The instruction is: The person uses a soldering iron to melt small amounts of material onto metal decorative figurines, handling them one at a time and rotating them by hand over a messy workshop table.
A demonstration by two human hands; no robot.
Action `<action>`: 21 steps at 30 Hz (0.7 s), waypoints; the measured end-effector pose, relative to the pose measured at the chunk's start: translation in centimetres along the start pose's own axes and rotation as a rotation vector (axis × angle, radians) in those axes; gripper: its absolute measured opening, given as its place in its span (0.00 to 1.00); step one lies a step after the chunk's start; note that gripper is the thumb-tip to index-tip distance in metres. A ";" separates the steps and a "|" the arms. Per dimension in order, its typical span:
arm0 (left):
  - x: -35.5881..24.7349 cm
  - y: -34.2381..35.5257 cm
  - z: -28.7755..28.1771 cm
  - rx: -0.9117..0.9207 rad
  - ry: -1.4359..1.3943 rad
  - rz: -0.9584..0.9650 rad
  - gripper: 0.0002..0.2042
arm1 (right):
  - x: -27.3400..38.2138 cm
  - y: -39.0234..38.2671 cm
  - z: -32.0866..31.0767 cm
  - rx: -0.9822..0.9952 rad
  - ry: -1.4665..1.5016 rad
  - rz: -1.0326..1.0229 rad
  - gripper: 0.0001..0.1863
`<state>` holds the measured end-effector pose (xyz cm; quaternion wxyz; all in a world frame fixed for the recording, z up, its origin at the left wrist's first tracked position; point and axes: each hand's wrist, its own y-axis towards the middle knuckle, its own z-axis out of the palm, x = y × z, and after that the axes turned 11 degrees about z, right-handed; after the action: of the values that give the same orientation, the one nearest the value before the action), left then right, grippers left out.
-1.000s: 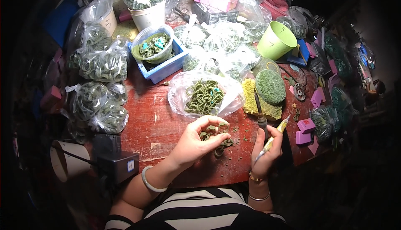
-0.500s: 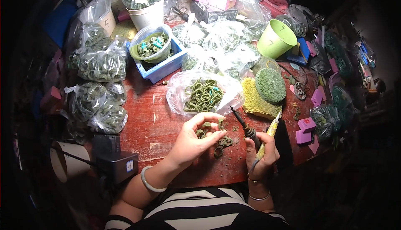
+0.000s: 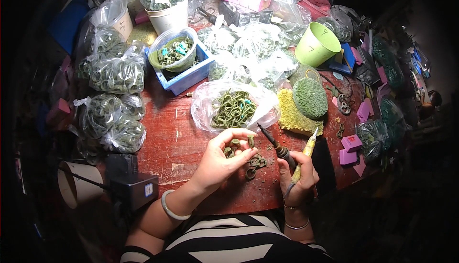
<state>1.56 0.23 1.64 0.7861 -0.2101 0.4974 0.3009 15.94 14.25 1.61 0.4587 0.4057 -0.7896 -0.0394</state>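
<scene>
My left hand (image 3: pixel 215 163) is closed, pinching a small green ring (image 3: pixel 251 141) with a flat top between thumb and fingertips. More green rings (image 3: pixel 231 149) are tucked inside its curled fingers. In my right hand (image 3: pixel 304 182) are two pen-like tools. One is a dark pointed pen tool (image 3: pixel 283 153), its tip close to the pinched ring but apart from it. The other is a yellow pen tool (image 3: pixel 308 149) with a pale tip and a cord. Below the left fingers, several green rings (image 3: pixel 255 166) lie on the red table (image 3: pixel 174 167) among crumbs.
Beyond my hands lies an open clear bag (image 3: pixel 203 106) of green rings. Right of it are a yellow sponge-like block (image 3: pixel 291 115) and a round green pad (image 3: pixel 310 98). A blue bin (image 3: pixel 184 85), a green cup (image 3: pixel 311 48) and tied bags (image 3: pixel 117 74) stand around. A black box (image 3: pixel 134 190) is left.
My right hand has shifted slightly left with both tools, bringing the dark tip nearer the pinched ring. My left hand has barely moved and keeps its pinch.
</scene>
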 end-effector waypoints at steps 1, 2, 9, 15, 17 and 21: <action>-0.1 0.0 0.0 0.000 0.018 0.002 0.15 | 0.0 0.0 0.0 0.001 0.003 -0.001 0.16; -0.1 -0.1 0.0 0.001 0.035 0.003 0.15 | 0.0 0.0 0.0 0.001 0.003 -0.002 0.16; -0.1 -0.1 0.0 -0.008 0.030 -0.003 0.15 | -0.1 0.0 0.0 0.011 0.006 -0.006 0.16; -0.1 -0.1 0.0 -0.024 0.053 -0.006 0.15 | 0.0 0.0 0.0 0.022 0.011 -0.003 0.16; -0.1 -0.1 0.0 -0.029 0.070 -0.001 0.14 | 0.1 0.0 0.0 0.027 0.009 0.001 0.16; 0.0 -0.1 -0.1 -0.036 0.056 0.004 0.14 | 0.1 0.1 0.1 0.027 0.026 -0.003 0.16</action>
<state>1.63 0.09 1.59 0.7674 -0.2314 0.5141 0.3052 15.83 14.20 1.66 0.4633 0.4135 -0.7835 -0.0239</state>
